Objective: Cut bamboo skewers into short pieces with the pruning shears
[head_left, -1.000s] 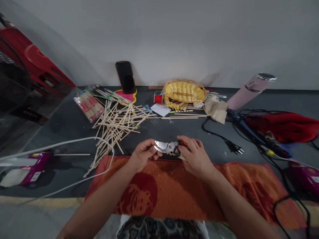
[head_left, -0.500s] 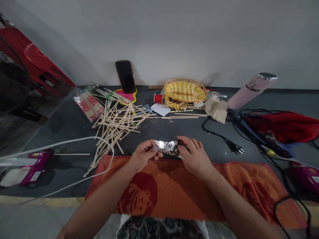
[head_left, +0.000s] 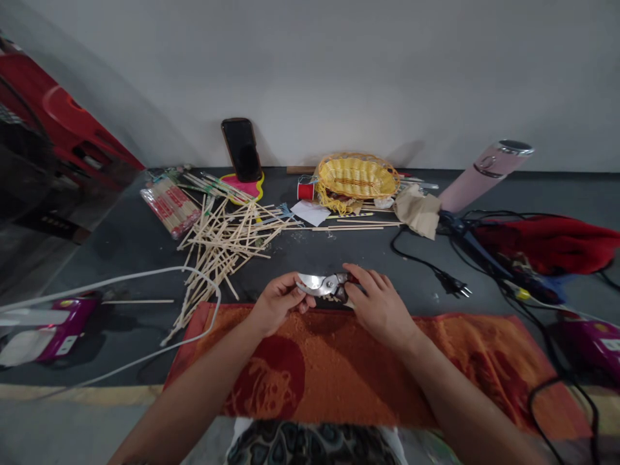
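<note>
My right hand (head_left: pixel 380 302) is wrapped round the dark red handles of a pair of pruning shears (head_left: pixel 314 282), whose silver blades point left. My left hand (head_left: pixel 275 305) is closed, thumb and fingers pinched together right at the blade tips. Whatever is between those fingers is too small or hidden to make out. Short pale stick pieces (head_left: pixel 332 298) show just below the shears, partly covered by them. Both forearms reach over an orange towel (head_left: pixel 358 361) on the front of the dark table (head_left: pixel 339 255).
A loose heap of wooden sticks (head_left: pixel 232 239) lies left, beside a packet of sticks (head_left: pixel 172 206). Behind are a phone (head_left: pixel 242 150), red thread spool (head_left: pixel 305 191), and yellow basket (head_left: pixel 358 177). Right stand a pink flask (head_left: pixel 487 175) and black plug (head_left: pixel 453 285). A white cable (head_left: pixel 121 276) crosses left.
The whole view has shifted very slightly. Both hands stay together at the shears, and less of the red handle shows by my right fingers.
</note>
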`<state>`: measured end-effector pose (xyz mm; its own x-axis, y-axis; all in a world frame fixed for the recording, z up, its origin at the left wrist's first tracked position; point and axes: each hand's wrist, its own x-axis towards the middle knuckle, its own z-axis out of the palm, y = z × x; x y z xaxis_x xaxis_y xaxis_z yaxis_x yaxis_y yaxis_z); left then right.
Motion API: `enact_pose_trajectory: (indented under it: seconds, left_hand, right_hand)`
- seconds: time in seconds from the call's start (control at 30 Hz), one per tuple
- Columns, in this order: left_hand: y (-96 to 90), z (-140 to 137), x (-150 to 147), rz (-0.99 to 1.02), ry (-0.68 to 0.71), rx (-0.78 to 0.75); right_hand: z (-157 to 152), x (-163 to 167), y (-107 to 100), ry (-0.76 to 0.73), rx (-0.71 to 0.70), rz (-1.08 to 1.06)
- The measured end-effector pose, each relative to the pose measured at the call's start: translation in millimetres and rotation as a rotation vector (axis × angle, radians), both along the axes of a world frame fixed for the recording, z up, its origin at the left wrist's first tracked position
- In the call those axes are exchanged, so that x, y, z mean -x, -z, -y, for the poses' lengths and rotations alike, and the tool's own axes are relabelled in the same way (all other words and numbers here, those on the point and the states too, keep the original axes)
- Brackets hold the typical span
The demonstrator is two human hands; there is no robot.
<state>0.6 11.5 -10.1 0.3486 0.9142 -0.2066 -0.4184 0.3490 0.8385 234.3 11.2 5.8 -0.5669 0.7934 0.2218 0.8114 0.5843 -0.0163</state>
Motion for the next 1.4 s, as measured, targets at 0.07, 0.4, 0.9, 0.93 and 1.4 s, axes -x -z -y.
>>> enact_pose_trajectory:
  seconds: [0.07,0.4,0.9,0.93,1.4]
  left_hand:
    - [0.1,-0.2,0.3,0.003,0.008,0.003]
    - [-1.3,0.2,1.0,0.019,0.039,0.000]
    - [1.3,-1.2,1.2,0.027,0.007,-0.035]
    - [1.2,-1.4,1.1,0.021,0.007,-0.036]
    - [0.1,-4.4,2.0,0.003,-0.038,0.005]
  right_hand:
    - [0.1,0.1,0.5,-0.005,0.008,0.009]
    - [-2.5,-3.8,4.5,-0.061,0.088,-0.138]
    - [-15.6,-18.7,17.0,0.174,0.053,-0.314]
    - [-15.9,-18.6,17.5,0.173,0.057,-0.318]
    - [-1.7,-1.2,-0.4,-0.021,0.055,-0.122]
